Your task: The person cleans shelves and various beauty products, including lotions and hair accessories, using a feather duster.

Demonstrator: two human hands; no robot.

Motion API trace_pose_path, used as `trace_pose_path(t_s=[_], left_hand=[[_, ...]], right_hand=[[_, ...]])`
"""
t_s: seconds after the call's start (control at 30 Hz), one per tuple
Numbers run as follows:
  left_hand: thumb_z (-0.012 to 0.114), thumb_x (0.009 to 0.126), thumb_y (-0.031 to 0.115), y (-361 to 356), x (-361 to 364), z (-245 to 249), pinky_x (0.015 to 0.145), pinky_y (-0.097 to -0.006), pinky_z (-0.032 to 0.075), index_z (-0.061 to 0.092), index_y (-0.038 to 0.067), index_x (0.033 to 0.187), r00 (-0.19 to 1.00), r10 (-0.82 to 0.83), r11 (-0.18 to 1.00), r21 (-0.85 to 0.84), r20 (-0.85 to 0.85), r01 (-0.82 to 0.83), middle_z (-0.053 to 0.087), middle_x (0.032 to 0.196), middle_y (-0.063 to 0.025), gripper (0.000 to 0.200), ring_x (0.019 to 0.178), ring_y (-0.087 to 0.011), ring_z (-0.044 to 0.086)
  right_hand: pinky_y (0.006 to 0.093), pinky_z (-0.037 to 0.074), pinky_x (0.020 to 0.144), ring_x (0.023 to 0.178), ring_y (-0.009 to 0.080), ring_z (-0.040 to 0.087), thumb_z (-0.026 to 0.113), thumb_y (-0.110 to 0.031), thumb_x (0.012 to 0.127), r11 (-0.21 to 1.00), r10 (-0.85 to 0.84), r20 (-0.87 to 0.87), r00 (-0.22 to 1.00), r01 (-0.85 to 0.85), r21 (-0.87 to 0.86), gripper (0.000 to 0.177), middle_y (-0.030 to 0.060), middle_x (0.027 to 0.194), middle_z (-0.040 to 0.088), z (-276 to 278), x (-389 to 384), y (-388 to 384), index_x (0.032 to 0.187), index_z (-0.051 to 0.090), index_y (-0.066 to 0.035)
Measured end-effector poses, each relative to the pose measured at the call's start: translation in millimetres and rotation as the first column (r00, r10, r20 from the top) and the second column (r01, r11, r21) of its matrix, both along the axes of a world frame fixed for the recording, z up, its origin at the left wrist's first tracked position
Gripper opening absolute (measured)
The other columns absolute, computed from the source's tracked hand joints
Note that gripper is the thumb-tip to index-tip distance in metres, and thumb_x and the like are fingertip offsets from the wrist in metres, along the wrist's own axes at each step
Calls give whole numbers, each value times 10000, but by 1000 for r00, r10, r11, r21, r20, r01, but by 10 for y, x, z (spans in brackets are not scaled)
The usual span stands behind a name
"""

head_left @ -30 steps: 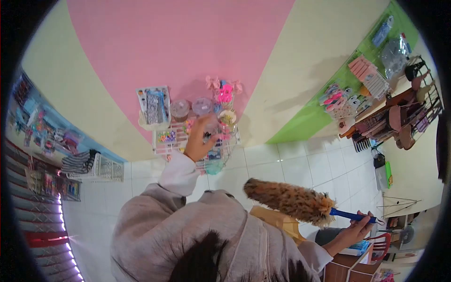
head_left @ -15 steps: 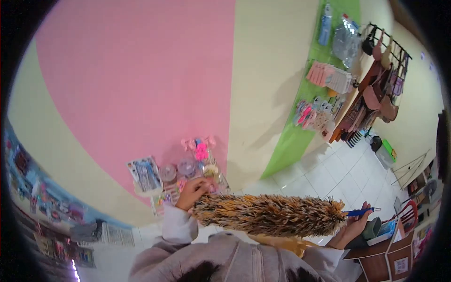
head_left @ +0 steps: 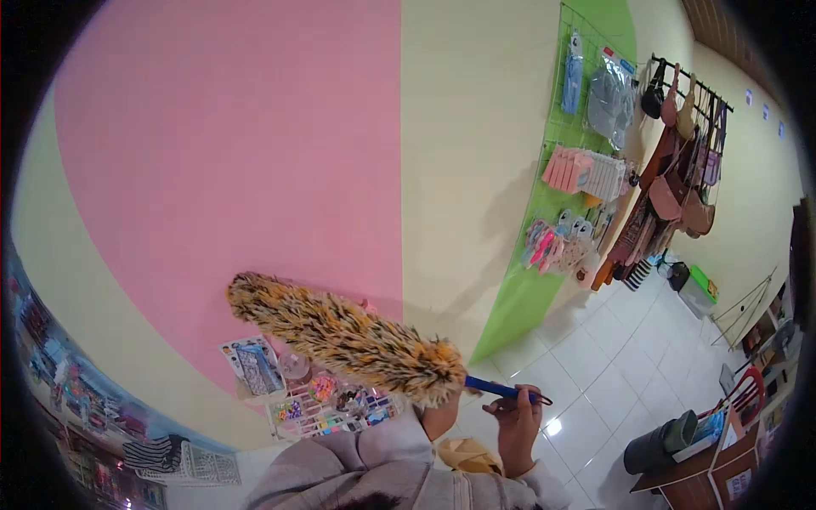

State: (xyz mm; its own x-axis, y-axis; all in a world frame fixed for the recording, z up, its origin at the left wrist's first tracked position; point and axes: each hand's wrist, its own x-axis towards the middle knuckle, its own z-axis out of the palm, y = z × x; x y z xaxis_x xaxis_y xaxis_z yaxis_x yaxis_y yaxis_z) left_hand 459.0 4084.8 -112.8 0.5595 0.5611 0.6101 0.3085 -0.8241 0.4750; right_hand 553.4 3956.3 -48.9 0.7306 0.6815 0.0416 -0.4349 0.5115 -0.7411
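Observation:
A fluffy brown, black and cream duster [head_left: 340, 336] slants across the view, its head against or close to the pink wall, above the wire rack. My right hand [head_left: 517, 429] is closed on its blue handle [head_left: 493, 388] near the looped end. My left hand [head_left: 440, 416] is beneath the lower end of the fluffy head, with its fingers hidden behind it. Whether it touches the duster cannot be seen. Below the head, a white wire rack [head_left: 289, 427] holds colourful small goods, a round clear tub [head_left: 294, 366] and a packaged item [head_left: 253, 367].
At right, a wire grid [head_left: 551, 140] carries packaged goods on the green wall, with handbags [head_left: 667, 197] hanging beyond. A dark bin [head_left: 650, 452] stands beside a brown desk [head_left: 722, 472]. White floor tiles [head_left: 595, 365] stretch behind. Stocked shelves [head_left: 76, 382] line the left.
The duster has swung from level in front of my body to slanting up-left over the rack. My right hand has moved left with the handle; my left hand has moved right, away from the goods.

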Motion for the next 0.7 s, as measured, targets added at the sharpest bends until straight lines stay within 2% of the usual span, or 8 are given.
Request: trace_pose_path(t_s=[0.03,0.07,0.13,0.23,0.3,0.37,0.53,0.7], left_hand=[[578,898,182,50,44,23,751,-414,472,558,13,1027,994,-21,1000,-12,110,23,561,794,-106,214,802,-248,593],[582,894,179,180,80,63,733,-409,476,554,6,1013,909,-211,796,-476,359,373,556,775,-97,212,774,-237,596],[580,894,181,349,124,98,741,-406,478,551,3,1016,771,-231,352,-688,593,634,563,801,-94,218,780,-226,599],[564,902,197,577,275,162,863,-402,436,538,20,1108,869,-306,661,-570,390,488,563,995,-112,272,949,-235,557],[554,904,209,743,453,114,1004,-387,360,502,38,1219,962,-231,941,-219,149,260,516,1202,-130,363,1151,-252,471],[550,901,214,775,593,476,1066,-376,292,462,46,1279,991,-134,980,153,23,129,455,1300,-134,423,1241,-257,393],[569,881,183,1049,1056,751,1007,-385,356,463,35,1257,978,-144,989,56,154,137,525,1212,-122,418,1154,-268,476],[579,891,119,1090,1112,943,786,-323,472,351,6,1340,986,-96,882,-447,137,149,605,960,-84,516,879,-202,593]], right_hand=[[322,511,662,726,223,626,536,-165,917,1000,-17,167,986,18,0,141,184,1005,642,33,82,52,1010,519,-60],[322,509,673,740,222,630,551,-130,902,994,-53,378,924,85,-69,123,170,981,643,-6,215,85,986,530,-44],[321,506,694,767,221,638,582,-61,870,953,-55,741,670,256,-160,89,142,932,647,-146,552,142,939,553,-12],[314,503,731,839,209,634,608,-43,852,937,154,916,372,240,-255,99,135,960,634,-172,833,349,930,572,7],[327,502,749,858,258,635,638,-75,840,937,277,815,509,45,-346,257,152,983,619,-110,845,532,1066,549,10],[338,501,723,829,303,622,625,-87,849,964,246,936,252,35,-263,250,176,968,607,63,976,771,1058,532,14],[399,484,626,728,356,594,576,-141,869,978,193,979,60,69,-197,189,176,858,595,55,1554,1434,1002,533,-13],[447,476,604,685,368,592,552,-172,881,983,111,993,-49,154,-103,178,160,803,597,124,2193,2005,995,538,-36]])
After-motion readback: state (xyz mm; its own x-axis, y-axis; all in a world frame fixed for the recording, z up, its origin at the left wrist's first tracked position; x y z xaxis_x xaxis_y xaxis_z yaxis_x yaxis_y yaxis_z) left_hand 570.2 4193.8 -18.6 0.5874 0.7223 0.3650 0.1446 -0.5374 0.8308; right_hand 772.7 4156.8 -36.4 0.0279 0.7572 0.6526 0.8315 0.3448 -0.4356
